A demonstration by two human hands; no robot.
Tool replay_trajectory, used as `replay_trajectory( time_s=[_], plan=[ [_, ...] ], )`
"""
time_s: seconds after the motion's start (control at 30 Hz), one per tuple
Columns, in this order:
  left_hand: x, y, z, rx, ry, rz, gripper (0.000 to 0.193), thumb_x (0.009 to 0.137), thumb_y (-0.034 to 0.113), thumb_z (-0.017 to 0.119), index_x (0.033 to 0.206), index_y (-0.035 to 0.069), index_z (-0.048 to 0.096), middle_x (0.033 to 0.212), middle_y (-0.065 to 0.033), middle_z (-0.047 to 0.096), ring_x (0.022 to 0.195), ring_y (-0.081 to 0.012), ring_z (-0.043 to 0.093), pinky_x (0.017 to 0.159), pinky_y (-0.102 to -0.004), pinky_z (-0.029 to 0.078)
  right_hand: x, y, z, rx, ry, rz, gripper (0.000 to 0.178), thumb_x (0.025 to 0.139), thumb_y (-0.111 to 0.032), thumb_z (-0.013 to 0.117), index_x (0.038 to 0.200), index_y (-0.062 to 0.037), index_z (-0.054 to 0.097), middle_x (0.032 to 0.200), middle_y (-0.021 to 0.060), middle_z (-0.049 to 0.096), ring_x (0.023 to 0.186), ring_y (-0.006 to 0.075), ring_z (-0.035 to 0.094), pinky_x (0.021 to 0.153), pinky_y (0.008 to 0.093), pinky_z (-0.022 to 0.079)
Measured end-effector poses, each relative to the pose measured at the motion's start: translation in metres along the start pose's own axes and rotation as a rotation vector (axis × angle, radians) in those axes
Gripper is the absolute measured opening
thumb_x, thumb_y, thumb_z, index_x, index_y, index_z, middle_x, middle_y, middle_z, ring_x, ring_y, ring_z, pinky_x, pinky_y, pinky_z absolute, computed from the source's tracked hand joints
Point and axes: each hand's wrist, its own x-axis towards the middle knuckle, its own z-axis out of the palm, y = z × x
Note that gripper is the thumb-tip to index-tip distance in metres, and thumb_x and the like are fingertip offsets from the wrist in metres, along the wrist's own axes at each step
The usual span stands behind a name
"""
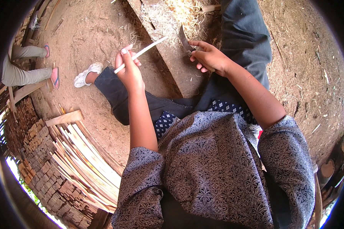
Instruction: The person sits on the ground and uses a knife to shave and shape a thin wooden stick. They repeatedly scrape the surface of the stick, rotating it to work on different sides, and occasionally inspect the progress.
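My left hand (129, 68) is closed round a thin, pale wooden stick (151, 46), which slants up to the right past my fingers. In my right hand (209, 58) is a knife with a dark curved blade (184, 39); its handle is mostly hidden in my grip. The blade points up and away from me, a short gap to the right of the stick's far tip. Both hands are above a wooden plank (178, 68) that lies between my legs.
Pale wood shavings (183, 13) heap on the plank's far end. At the lower left lie long wooden strips (88, 156) beside stacked cut wood pieces (51, 183). Another person's legs (30, 72), in sandals, stand at the left. Shavings are scattered on the dirt floor (302, 68).
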Motion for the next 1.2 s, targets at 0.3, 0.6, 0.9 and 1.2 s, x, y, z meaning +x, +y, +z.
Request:
replay_trajectory(
  time_s=[0.3,0.6,0.9,1.2],
  plan=[
    [0.001,-0.008,-0.002,-0.021,0.004,0.041,0.031,0.107,0.026,0.055,0.107,-0.003,0.066,0.081,-0.0011,0.058,0.066,-0.0066,0.054,0.060,-0.0216,0.048,0.001,0.002,-0.001,0.010,0.001,0.000,0.057,0.101,-0.016,0.054,0.155,-0.0138,0.036,0.098,0.0027,0.063,0.067,0.0070,0.058,0.061,0.0240,0.055],
    [0.001,-0.021,-0.005,0.140,0.014,0.199,0.034,0.105,0.027,0.058,0.096,-0.004,0.068,0.089,-0.0060,0.064,0.062,-0.0095,0.057,0.057,-0.0241,0.049,0.004,0.006,-0.001,0.002,0.032,-0.009,0.055,0.101,-0.016,0.055,0.154,-0.0169,0.039,0.099,0.0030,0.062,0.066,0.0077,0.057,0.059,0.0240,0.053],
    [-0.028,-0.013,0.013,0.402,-0.292,0.661,0.052,0.105,0.042,0.051,0.073,0.002,0.060,0.086,-0.0095,0.056,0.076,-0.0211,0.054,0.068,-0.0341,0.043,0.001,-0.001,-0.009,-0.592,0.089,-0.290,0.046,0.097,-0.020,0.058,0.143,-0.0219,0.055,0.093,0.0135,0.069,0.081,0.0203,0.068,0.076,0.0371,0.056],
    [-0.058,-0.040,0.038,0.451,-0.460,0.787,0.056,0.101,0.052,0.051,0.070,0.006,0.055,0.083,-0.0099,0.060,0.092,-0.0324,0.062,0.084,-0.0462,0.046,0.020,-0.035,-0.014,-1.070,0.064,-0.398,0.034,0.097,-0.025,0.058,0.130,-0.0186,0.064,0.103,0.0222,0.072,0.097,0.0389,0.070,0.088,0.0463,0.054]
  ],
)
